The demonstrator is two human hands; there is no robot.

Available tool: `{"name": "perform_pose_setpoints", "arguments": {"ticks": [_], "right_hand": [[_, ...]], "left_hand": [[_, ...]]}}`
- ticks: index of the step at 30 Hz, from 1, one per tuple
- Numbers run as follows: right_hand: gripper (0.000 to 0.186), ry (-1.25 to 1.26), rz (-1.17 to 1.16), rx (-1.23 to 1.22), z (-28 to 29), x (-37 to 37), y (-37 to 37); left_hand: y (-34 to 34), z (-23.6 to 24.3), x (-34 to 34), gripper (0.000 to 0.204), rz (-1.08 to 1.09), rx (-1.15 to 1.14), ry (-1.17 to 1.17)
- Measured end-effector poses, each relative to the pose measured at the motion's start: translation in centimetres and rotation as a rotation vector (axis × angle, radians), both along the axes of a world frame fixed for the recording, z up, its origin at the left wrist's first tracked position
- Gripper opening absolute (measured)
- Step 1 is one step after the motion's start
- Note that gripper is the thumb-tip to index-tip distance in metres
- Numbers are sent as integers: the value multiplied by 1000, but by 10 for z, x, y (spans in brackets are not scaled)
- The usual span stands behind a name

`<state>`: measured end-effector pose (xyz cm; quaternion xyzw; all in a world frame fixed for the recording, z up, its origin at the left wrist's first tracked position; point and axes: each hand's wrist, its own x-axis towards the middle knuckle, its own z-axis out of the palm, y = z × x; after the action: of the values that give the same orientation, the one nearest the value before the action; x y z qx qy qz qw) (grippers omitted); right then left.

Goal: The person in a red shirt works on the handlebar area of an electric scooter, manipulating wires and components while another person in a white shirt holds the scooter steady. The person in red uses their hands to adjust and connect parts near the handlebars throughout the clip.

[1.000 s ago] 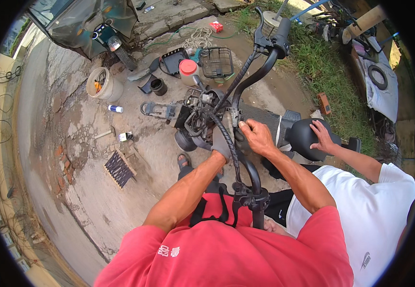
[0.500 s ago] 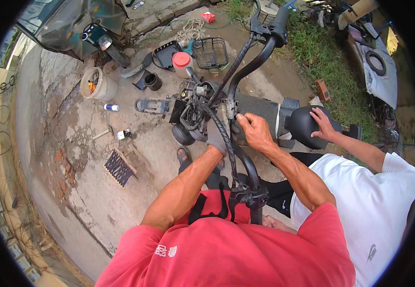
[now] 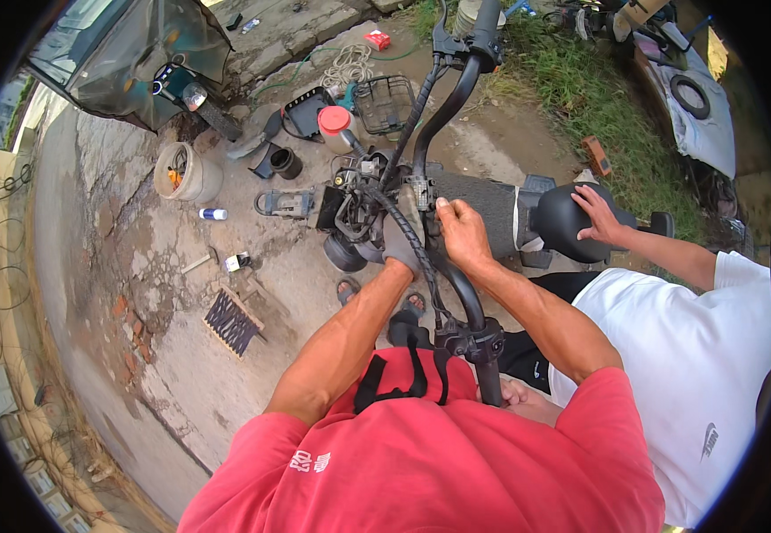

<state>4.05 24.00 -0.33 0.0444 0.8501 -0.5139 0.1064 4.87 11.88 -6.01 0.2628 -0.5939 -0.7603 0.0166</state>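
My gloved left hand (image 3: 401,238) is wrapped at the steering stem of a partly dismantled two-wheeler, just below the metal handlebar clamp (image 3: 420,194), its fingers largely hidden by cables. My bare right hand (image 3: 464,233) is closed beside the clamp, thumb upward; what it grips is too small to tell. The black curved handlebar (image 3: 443,120) rises above both hands and runs down toward my body, with a wrapped cable alongside. Exposed wiring and parts (image 3: 347,204) lie left of the stem. A co-worker's hand (image 3: 595,213) rests on the black seat (image 3: 566,238); another hand is by the lower grip.
A co-worker in white (image 3: 670,373) stands close at my right. Around the vehicle lie a bucket (image 3: 199,178), red-lidded container (image 3: 334,122), wire basket (image 3: 383,99), hammer (image 3: 199,259) and orange brick (image 3: 596,155). A covered vehicle (image 3: 137,62) stands upper left; grass borders the right.
The view has shifted slightly, with the handlebar's upper end now nearer the top edge. Both my hands stay at the stem, and the co-worker's hand stays on the seat.
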Motion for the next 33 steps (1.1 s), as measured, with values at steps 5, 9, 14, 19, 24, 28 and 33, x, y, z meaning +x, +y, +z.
{"name": "perform_pose_setpoints", "arguments": {"ticks": [5, 9, 14, 19, 24, 28, 33], "right_hand": [[41, 200, 54, 32, 23, -7, 21], [39, 143, 223, 10, 24, -6, 33], [39, 224, 356, 78, 14, -19, 38], [37, 180, 427, 93, 15, -29, 39], [29, 394, 584, 125, 19, -38, 43], [25, 605, 791, 231, 23, -56, 46], [27, 653, 967, 275, 17, -78, 50]], "left_hand": [[0, 44, 8, 56, -87, 98, -194], [0, 40, 10, 59, -64, 87, -178], [0, 30, 9, 59, -64, 102, -154], [2, 31, 10, 70, -67, 71, -169], [1, 36, 10, 61, -72, 83, -156], [1, 41, 11, 61, -81, 76, -172], [0, 42, 12, 61, -98, 87, -171]]}}
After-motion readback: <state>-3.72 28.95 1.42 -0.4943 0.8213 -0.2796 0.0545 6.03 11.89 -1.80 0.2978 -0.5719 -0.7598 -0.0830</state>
